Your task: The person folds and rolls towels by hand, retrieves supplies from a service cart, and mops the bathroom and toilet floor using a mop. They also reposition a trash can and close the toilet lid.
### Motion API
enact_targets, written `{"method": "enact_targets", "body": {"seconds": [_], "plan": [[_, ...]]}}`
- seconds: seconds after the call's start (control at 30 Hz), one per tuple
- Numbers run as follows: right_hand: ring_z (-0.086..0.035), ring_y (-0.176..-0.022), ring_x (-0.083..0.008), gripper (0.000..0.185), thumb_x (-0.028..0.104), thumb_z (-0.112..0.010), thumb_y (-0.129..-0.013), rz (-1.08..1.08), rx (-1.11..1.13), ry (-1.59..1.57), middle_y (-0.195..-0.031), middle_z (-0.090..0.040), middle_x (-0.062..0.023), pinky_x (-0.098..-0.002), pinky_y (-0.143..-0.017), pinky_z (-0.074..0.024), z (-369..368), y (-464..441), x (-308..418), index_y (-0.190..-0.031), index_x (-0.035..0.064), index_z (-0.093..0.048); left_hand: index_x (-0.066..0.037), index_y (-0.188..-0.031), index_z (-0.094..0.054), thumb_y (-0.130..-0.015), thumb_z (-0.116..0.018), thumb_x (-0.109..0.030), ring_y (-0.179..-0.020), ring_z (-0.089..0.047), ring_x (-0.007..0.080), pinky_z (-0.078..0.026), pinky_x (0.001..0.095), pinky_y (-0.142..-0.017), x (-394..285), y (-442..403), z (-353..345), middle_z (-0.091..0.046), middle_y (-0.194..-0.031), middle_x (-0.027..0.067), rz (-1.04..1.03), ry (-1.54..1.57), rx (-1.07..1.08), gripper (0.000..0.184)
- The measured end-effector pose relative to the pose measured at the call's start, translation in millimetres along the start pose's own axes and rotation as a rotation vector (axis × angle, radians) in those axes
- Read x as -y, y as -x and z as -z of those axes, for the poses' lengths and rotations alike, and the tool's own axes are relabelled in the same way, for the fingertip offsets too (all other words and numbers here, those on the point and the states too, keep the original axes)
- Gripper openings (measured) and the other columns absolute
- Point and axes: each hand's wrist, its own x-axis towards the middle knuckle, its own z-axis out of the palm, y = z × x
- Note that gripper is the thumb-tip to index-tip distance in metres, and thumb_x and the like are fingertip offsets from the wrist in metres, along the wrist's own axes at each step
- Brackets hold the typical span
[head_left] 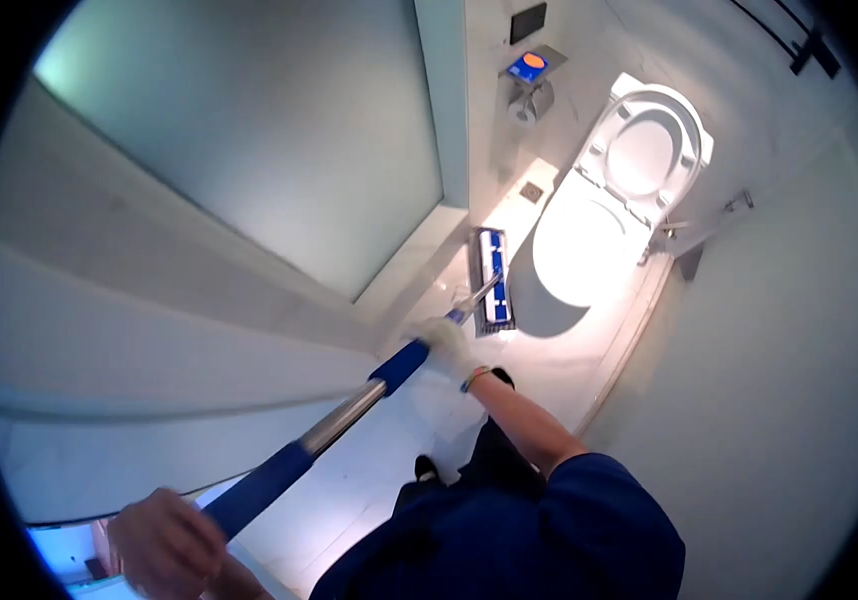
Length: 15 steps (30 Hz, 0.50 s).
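A flat mop (pixel 348 413) with a steel pole and blue grips runs diagonally across the view. Near its top end, at the lower left, my bare left hand (pixel 169 545) is closed around the pole; it is slightly blurred. Further down, my right hand (pixel 444 345), in a white glove with a bracelet at the wrist, wraps the lower blue grip. The blue and white mop head (pixel 494 280) with its grey pad rests flat on the floor, between the wall step and the toilet.
The white toilet (pixel 589 235) stands with its lid up, right of the mop head. A floor drain (pixel 531 192) lies behind. On the wall are a toilet roll (pixel 522 112) and a shelf with a blue packet (pixel 529 67). A frosted glass panel (pixel 279 130) borders the left.
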Motion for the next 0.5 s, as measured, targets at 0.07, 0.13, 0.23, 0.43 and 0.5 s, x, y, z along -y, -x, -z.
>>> {"method": "enact_targets", "body": {"seconds": [0.07,0.13,0.23,0.43,0.5], "plan": [[-0.061,-0.080,-0.0265,0.025,0.010,-0.061,-0.068,-0.038,-0.138,-0.035,-0.089,-0.065,-0.0081,-0.0361,-0.074,-0.0474,33.9,-44.6,-84.4,-0.092,0.0173,-0.066,-0.010,-0.074,-0.070,-0.079,-0.067,-0.013,-0.057,-0.057,0.0171,-0.047,0.0419,-0.076,71.3,-66.2,33.8,-0.061,-0.064,0.0037,-0.088,0.029,-0.018,0.007],[-0.061,-0.082,-0.0282,0.023,0.009,-0.061,-0.070,-0.036,-0.277,-0.060,-0.088,-0.065,-0.0105,-0.0359,-0.076,-0.0473,69.4,-77.3,-146.9,-0.092,0.0125,-0.065,-0.012,-0.063,-0.068,-0.087,-0.056,-0.021,-0.053,-0.054,0.0154,-0.046,0.0399,-0.070,131.1,-118.3,45.2,-0.053,-0.050,-0.0003,-0.132,-0.014,-0.317,0.028],[-0.061,-0.084,-0.0300,0.024,0.011,-0.065,-0.074,-0.197,-0.260,0.049,-0.089,-0.064,-0.0130,-0.0360,-0.076,-0.0481,98.0,-119.7,-251.2,-0.098,0.0056,-0.063,-0.015,-0.060,-0.067,-0.088,-0.052,-0.032,-0.061,-0.053,0.0160,-0.040,0.0457,-0.087,209.5,-169.1,81.7,-0.053,-0.060,0.0003,0.016,-0.054,-0.296,0.036],[-0.060,-0.090,-0.0318,0.043,0.027,-0.074,-0.072,-0.523,-0.262,-0.100,-0.097,-0.061,-0.0167,-0.0373,-0.081,-0.0474,110.9,-114.7,-339.7,-0.105,0.0039,-0.060,-0.015,-0.076,-0.073,-0.064,-0.080,-0.016,-0.073,-0.055,0.0154,-0.032,0.0460,-0.100,276.3,-222.1,68.3,-0.054,-0.064,-0.0015,0.167,0.021,-0.363,0.014],[-0.060,-0.087,-0.0314,0.039,0.027,-0.074,-0.072,-0.413,-0.195,-0.166,-0.092,-0.061,-0.0161,-0.0375,-0.079,-0.0474,102.0,-101.3,-330.1,-0.100,0.0036,-0.061,-0.014,-0.076,-0.073,-0.065,-0.079,-0.016,-0.071,-0.056,0.0155,-0.032,0.0460,-0.100,269.2,-199.9,48.1,-0.054,-0.064,-0.0015,0.175,-0.008,-0.381,0.012]]}}
